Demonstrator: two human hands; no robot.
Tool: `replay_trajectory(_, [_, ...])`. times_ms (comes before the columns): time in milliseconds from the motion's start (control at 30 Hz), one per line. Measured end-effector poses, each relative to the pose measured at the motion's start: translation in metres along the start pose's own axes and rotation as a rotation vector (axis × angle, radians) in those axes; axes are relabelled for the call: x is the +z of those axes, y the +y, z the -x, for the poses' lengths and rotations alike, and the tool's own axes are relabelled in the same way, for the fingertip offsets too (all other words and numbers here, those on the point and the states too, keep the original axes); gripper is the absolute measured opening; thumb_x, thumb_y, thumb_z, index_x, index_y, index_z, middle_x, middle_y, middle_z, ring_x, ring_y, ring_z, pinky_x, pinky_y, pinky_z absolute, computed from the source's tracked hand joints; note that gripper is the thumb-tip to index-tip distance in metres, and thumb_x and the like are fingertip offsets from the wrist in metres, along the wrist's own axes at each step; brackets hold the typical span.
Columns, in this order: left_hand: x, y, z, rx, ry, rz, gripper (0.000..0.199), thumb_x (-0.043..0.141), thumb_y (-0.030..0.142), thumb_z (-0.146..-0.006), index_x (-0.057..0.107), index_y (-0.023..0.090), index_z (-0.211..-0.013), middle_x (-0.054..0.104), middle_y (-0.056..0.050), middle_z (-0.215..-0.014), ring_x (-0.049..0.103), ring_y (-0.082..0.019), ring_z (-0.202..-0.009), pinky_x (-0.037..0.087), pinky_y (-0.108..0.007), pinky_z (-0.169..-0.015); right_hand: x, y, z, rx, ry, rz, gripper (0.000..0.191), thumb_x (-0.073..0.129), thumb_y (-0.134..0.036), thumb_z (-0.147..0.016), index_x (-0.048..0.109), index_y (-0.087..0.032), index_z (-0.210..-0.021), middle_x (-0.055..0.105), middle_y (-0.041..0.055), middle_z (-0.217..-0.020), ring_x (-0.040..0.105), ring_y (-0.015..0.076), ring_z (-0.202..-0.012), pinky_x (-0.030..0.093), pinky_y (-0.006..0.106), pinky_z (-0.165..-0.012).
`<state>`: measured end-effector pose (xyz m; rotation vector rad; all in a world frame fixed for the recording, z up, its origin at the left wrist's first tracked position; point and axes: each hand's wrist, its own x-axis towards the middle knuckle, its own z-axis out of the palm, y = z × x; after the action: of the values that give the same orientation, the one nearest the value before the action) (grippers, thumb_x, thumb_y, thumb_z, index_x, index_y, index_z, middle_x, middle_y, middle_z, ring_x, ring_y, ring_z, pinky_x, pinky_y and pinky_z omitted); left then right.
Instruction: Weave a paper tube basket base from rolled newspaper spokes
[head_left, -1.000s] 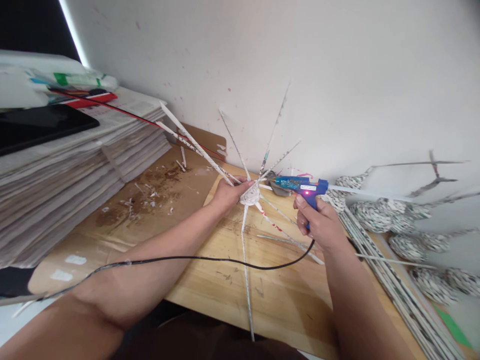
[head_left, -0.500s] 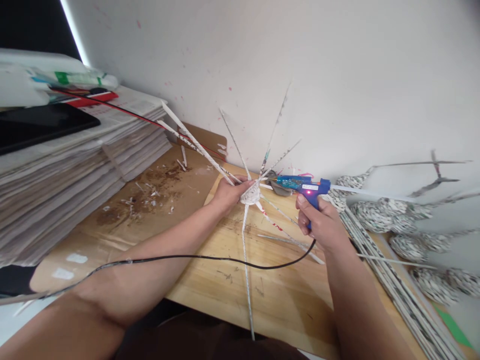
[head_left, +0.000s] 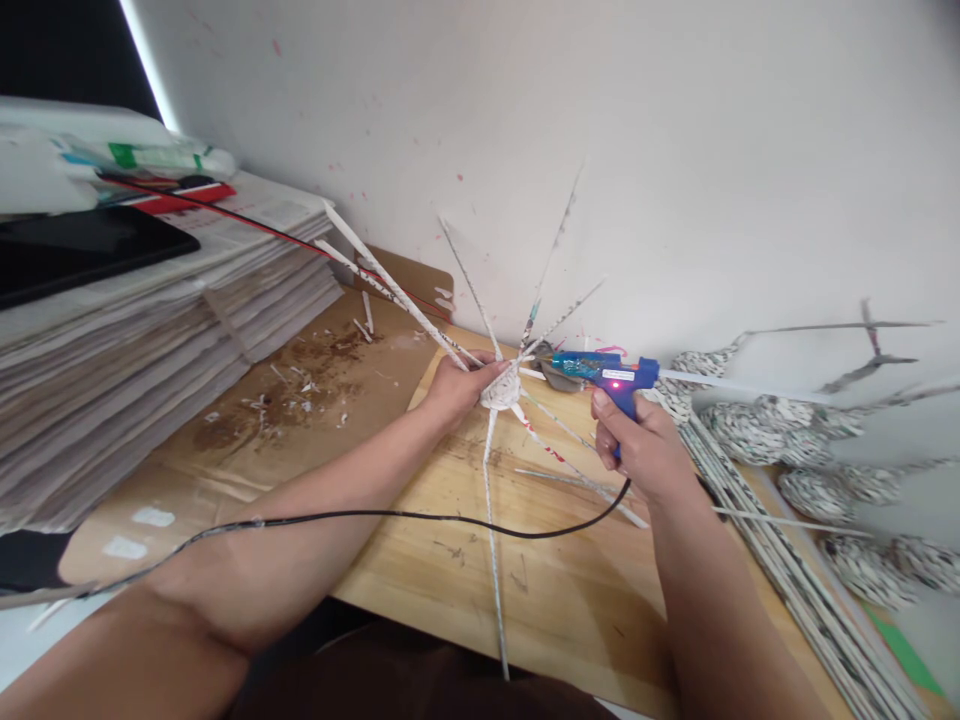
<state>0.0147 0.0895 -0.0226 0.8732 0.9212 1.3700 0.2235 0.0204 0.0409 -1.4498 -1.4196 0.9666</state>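
A small woven paper piece has several long rolled-paper spokes fanning out from its centre, some upward and some down over the board. My left hand pinches its left side, thumb on top. My right hand is wrapped round the handle of a blue glue gun with a small red light lit. The gun's nozzle points left, close beside the woven centre; whether it touches cannot be made out. A white glue stick sticks out of the gun's back, and a black cord runs from the handle across my left forearm.
A wooden board lies beneath, with brown cardboard and scraps to its left. Stacked paper at the left bears a black tablet-like object. Rolled paper sticks and woven pieces are at right, before a wall.
The glue gun has shifted very slightly to the left in my right hand. My left hand and the woven piece look almost unchanged.
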Motion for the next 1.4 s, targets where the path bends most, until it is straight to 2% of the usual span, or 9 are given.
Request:
replay_trajectory(167, [0.000,0.002,0.001,0.003,-0.008,-0.020,0.043,0.087,0.045,-0.051,0.070,0.013,-0.074,0.065,-0.003,-0.064,0.057,-0.012,-0.056,0.044,-0.026,-0.054,0.000,0.001,0.000,-0.003,0.010,0.007,0.044,0.067,-0.059,-0.078,0.047,-0.021,-0.067,0.046,-0.0063,-0.044,0.042,0.0088,-0.034,0.033,0.021,-0.033])
replay_trajectory(367, [0.001,0.002,0.001,0.056,-0.028,-0.054,0.037,0.086,0.044,-0.053,0.068,0.014,-0.068,0.064,-0.002,-0.061,0.056,-0.012,-0.055,0.045,-0.027,-0.057,-0.001,0.002,0.000,-0.004,0.004,0.026,0.044,0.067,-0.058,-0.079,0.046,-0.021,-0.067,0.046,-0.0065,-0.043,0.042,0.0081,-0.033,0.032,0.021,-0.034])
replay_trajectory(833, [0.000,0.002,0.001,0.049,-0.043,-0.081,0.040,0.085,0.048,-0.052,0.067,0.015,-0.067,0.062,-0.001,-0.058,0.054,-0.012,-0.053,0.042,-0.025,-0.052,-0.001,0.002,0.000,0.018,-0.024,0.024,0.042,0.066,-0.058,-0.080,0.046,-0.022,-0.071,0.046,-0.0078,-0.044,0.042,0.0084,-0.033,0.032,0.021,-0.034])
replay_trajectory(1067, [-0.001,0.001,0.000,0.059,-0.033,-0.080,0.037,0.086,0.042,-0.052,0.068,0.014,-0.067,0.064,-0.002,-0.062,0.056,-0.013,-0.056,0.044,-0.026,-0.056,0.000,0.000,0.000,0.105,-0.081,-0.006,0.045,0.066,-0.061,-0.077,0.045,-0.022,-0.069,0.045,-0.0084,-0.044,0.040,0.0077,-0.031,0.028,0.021,-0.032])
replay_trajectory(1133, [-0.001,0.000,0.001,0.064,-0.039,-0.095,0.034,0.085,0.040,-0.054,0.069,0.014,-0.068,0.065,-0.003,-0.063,0.057,-0.013,-0.057,0.044,-0.027,-0.058,-0.001,-0.002,0.001,0.090,-0.064,0.050,0.044,0.065,-0.061,-0.078,0.046,-0.022,-0.071,0.045,-0.0084,-0.044,0.040,0.0083,-0.032,0.030,0.021,-0.033])
replay_trajectory(1233, [-0.001,0.001,0.002,0.069,-0.056,-0.115,0.032,0.085,0.039,-0.056,0.070,0.013,-0.067,0.065,-0.003,-0.062,0.056,-0.013,-0.057,0.044,-0.027,-0.058,-0.001,-0.005,0.004,0.010,0.006,0.261,0.044,0.061,-0.061,-0.082,0.046,-0.022,-0.067,0.048,-0.0056,-0.045,0.044,0.0106,-0.036,0.033,0.024,-0.038])
replay_trajectory(1333, [-0.001,0.002,0.003,0.069,-0.073,-0.151,0.031,0.084,0.039,-0.057,0.070,0.013,-0.066,0.064,-0.003,-0.061,0.055,-0.013,-0.056,0.043,-0.026,-0.057,0.000,-0.007,0.008,-0.152,0.091,0.520,0.044,0.057,-0.060,-0.085,0.049,-0.022,-0.064,0.054,-0.0005,-0.050,0.050,0.0155,-0.046,0.036,0.027,-0.046])
replay_trajectory(1400, [-0.001,0.004,0.004,0.065,-0.080,-0.167,0.031,0.084,0.040,-0.058,0.070,0.013,-0.065,0.064,-0.003,-0.061,0.055,-0.013,-0.055,0.043,-0.026,-0.057,0.002,-0.007,0.010,-0.272,0.141,0.655,0.038,0.057,-0.057,-0.086,0.057,-0.022,-0.071,0.060,0.0033,-0.059,0.056,0.0202,-0.056,0.038,0.029,-0.052])
